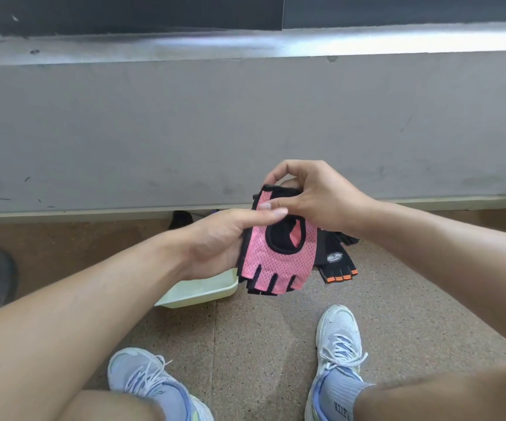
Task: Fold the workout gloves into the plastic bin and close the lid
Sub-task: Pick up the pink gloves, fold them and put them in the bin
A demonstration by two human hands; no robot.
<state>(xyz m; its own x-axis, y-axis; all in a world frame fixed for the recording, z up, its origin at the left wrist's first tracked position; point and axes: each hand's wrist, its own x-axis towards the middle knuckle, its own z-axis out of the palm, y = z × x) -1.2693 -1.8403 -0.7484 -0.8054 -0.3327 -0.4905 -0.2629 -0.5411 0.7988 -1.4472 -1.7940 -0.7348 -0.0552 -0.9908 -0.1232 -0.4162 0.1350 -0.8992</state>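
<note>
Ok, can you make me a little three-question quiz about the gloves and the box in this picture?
1. True or false: the pink glove lies flat on the floor.
2. How many hands hold it: A one, B two, C none?
3. What colour trims the fingers of the black glove on the floor?

Key: 1 false, it is held up. 2 B, left hand and right hand. 3 orange. The pale bin sits below the left hand.

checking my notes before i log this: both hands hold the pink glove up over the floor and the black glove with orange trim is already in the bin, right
Not quite. In the head view, the black glove with orange trim lies on the floor, to the right of the bin, not inside it. The rest stands: the left hand and right hand both hold the pink glove up over the floor.
</note>
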